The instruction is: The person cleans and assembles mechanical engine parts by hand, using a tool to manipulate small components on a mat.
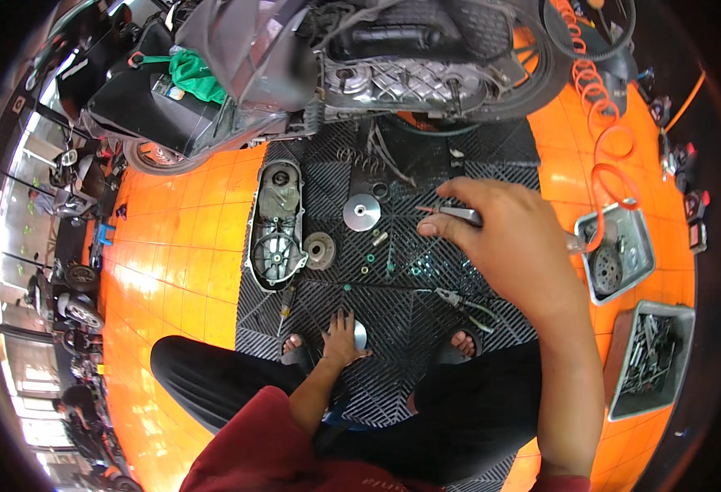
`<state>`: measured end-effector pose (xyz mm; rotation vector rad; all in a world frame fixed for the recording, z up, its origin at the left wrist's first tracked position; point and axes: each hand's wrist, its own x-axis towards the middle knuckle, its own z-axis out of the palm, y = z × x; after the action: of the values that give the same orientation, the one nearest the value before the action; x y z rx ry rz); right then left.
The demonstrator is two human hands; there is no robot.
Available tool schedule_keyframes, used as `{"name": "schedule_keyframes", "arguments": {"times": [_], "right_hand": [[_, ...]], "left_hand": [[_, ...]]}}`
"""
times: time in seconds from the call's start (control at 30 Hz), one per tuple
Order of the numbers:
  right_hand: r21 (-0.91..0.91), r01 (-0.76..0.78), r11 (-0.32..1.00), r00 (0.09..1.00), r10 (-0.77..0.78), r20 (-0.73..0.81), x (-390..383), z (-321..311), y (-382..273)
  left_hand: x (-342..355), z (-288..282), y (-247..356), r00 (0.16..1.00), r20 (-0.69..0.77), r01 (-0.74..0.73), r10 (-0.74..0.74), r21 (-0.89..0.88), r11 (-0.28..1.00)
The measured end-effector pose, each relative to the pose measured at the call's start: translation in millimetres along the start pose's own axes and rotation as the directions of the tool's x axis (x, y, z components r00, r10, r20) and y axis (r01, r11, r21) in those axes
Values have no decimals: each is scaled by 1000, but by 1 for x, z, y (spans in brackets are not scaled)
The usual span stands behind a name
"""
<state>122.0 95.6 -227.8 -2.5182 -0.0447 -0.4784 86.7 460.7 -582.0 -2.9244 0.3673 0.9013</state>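
Observation:
Low between my knees, my left hand (341, 338) grips a shiny round metal disc (361, 334) between thumb and fingers; the palm hides part of it. My right hand (500, 234) is raised over the mat, closed round an air blow gun (461, 215) whose thin nozzle points left. An orange coiled air hose (616, 187) runs to a fitting by my right wrist. Ahead of my left hand lie another shiny disc (362, 212), a duller round metal part (320, 250) and a long metal crankcase cover (277, 225). Small rings and bushings (379, 238) are scattered between them.
A partly dismantled scooter (409, 82) stands across the far side. On the black ribbed mat (393, 303) lie pliers (467, 305), a screwdriver (286, 303) and a coil spring (359, 157). At right are a metal tray (651, 266) with parts and a bin (623, 394) of tools.

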Motion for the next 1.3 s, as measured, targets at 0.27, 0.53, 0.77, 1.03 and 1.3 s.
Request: {"name": "schedule_keyframes", "arguments": {"times": [0.27,0.53,0.77,1.03,1.3], "right_hand": [[-52,14,999,929,7,371,2,52,-24],[136,-141,981,876,60,479,3,71,-73],[296,-157,942,886,2,464,-1,73,-81],[215,29,976,932,-104,347,-14,107,-94],[154,-48,987,882,-30,471,-14,117,-78]], "left_hand": [[44,-70,-27,1000,14,23,-26,-932,363],[-19,-253,-4,778,-505,-628,373,-629,458],[-26,-237,-14,818,-526,-573,234,-779,253],[-1,-198,-3,978,-194,-120,78,-826,-551],[-3,-215,0,995,-65,14,80,-681,-732]]}}
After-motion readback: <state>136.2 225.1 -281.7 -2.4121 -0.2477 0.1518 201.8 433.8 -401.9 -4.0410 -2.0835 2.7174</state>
